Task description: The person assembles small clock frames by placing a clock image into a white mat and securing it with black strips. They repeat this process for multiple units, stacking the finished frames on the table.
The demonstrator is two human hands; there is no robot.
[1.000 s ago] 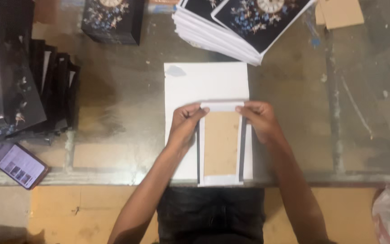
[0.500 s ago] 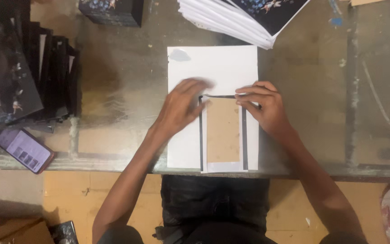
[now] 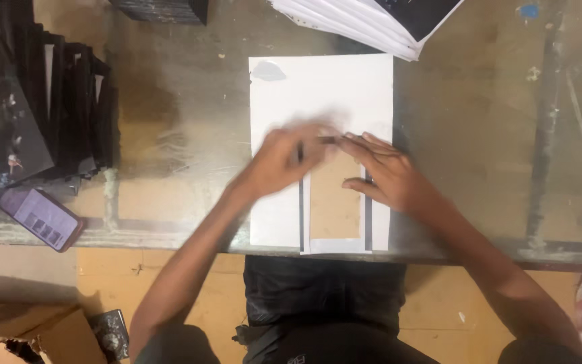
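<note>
While flat, both hands (image 3: pixel 284 158) (image 3: pixel 389 175) press brown card (image 3: pixel 335 205).

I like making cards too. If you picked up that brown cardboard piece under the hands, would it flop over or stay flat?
The brown cardboard piece would probably stay fairly flat: it lies level with straight edges under the left hand and right hand. It looks thin, so likely light. Pushed, it might slide easily on the smooth white sheet.

Motion blurs the left hand (image 3: pixel 283 160), both hands cover the top of the brown card (image 3: pixel 335 205), and the picture's edges cut off the stack of white sheets (image 3: pixel 365 23) and the dark boxes (image 3: pixel 35 108).
</note>
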